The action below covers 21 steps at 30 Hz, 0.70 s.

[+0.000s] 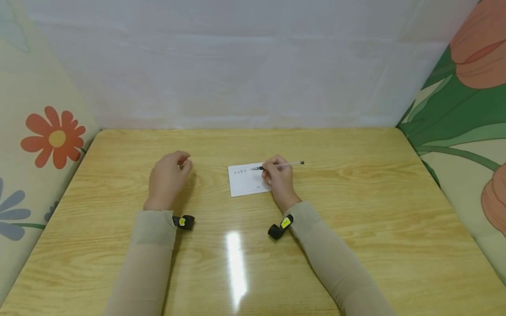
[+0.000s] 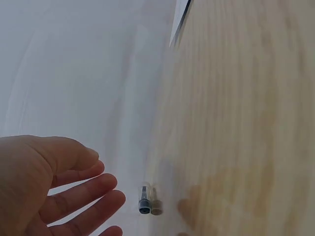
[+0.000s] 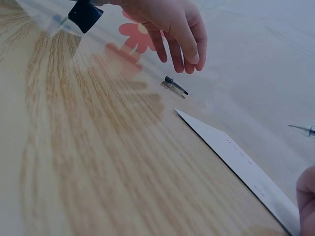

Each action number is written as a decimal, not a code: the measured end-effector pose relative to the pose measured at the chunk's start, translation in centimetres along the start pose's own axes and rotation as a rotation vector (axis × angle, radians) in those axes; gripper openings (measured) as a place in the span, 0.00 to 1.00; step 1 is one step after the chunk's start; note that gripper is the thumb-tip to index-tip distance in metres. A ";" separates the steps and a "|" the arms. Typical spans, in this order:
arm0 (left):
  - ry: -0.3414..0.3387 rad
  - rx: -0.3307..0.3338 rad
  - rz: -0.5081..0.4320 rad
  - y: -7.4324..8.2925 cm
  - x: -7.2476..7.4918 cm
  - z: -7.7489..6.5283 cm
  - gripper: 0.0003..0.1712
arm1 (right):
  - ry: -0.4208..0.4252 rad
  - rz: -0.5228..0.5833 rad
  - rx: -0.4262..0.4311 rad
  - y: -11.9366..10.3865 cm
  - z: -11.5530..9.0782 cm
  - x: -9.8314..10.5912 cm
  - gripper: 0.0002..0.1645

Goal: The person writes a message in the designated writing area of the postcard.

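Observation:
My right hand (image 1: 280, 177) pinches a clear-barrelled pen (image 1: 292, 163) with a black end. The pen's tip points left over a small white card (image 1: 243, 186) that carries a short row of handwriting near its top and a small mark near the bottom. In the right wrist view the pen tip (image 3: 301, 129) shows apart from the card (image 3: 236, 162). To the left of the card, my left hand (image 1: 168, 177) hovers with loosely bent fingers and nothing between them. Close by its fingertips a clear pen cap with a dark end (image 2: 144, 200) lies on the table.
The wooden table (image 1: 356, 184) reaches back to a white cloth (image 1: 245, 79). Side panels printed with flowers (image 1: 57, 138) stand left and right. Each wrist bears a black strap with a yellow mark (image 1: 182, 222). Light glares off the table's front middle.

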<state>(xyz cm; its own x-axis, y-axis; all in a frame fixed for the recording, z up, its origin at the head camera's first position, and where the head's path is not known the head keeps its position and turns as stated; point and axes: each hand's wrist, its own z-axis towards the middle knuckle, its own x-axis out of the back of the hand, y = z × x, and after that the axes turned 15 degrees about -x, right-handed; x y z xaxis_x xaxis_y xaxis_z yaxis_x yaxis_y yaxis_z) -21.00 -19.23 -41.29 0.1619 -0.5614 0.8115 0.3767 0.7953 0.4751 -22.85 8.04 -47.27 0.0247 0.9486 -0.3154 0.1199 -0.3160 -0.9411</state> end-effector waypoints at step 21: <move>-0.073 0.173 -0.040 -1.6 -0.3 -0.1 0.23 | 0.021 -0.035 0.003 0.0 0.1 0.0 0.11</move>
<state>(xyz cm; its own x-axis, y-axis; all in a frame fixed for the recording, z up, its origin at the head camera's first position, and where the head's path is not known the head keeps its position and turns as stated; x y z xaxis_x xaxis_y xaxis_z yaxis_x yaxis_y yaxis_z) -21.53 -20.35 -42.36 0.0809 -0.5802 0.8104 0.2182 0.8037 0.5536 -22.92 8.00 -47.31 0.0415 0.9593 -0.2794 0.1185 -0.2824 -0.9520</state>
